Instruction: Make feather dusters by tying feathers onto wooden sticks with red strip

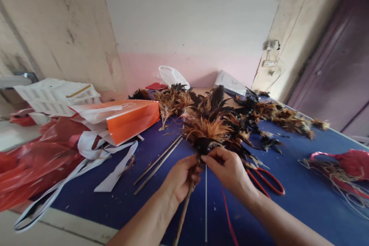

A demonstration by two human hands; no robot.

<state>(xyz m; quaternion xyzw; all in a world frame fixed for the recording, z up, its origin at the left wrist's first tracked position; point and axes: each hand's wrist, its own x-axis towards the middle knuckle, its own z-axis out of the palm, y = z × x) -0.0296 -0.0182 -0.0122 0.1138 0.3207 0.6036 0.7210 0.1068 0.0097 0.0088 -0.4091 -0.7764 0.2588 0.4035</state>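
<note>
My left hand (183, 177) is wrapped around a thin wooden stick (186, 211) just below a tuft of brown and black feathers (206, 134) at its top. With thumb and fingers pinched, my right hand (226, 165) touches the dark base of that tuft from the right; its fingertips seem to press on a feather. A red string (227, 215) hangs down below my right hand. Red-handled scissors (265, 180) lie on the blue table (248, 226) beside my right wrist, their blades hidden.
Two loose sticks (158, 165) lie left of my hands. Feather bunches (173, 102) and loose feathers (276, 115) spread across the back. An orange paper bag (134, 123), red plastic bag (37, 161) and white straps (115, 173) are at left. Tangled pink and pale string (346, 169) sits at right.
</note>
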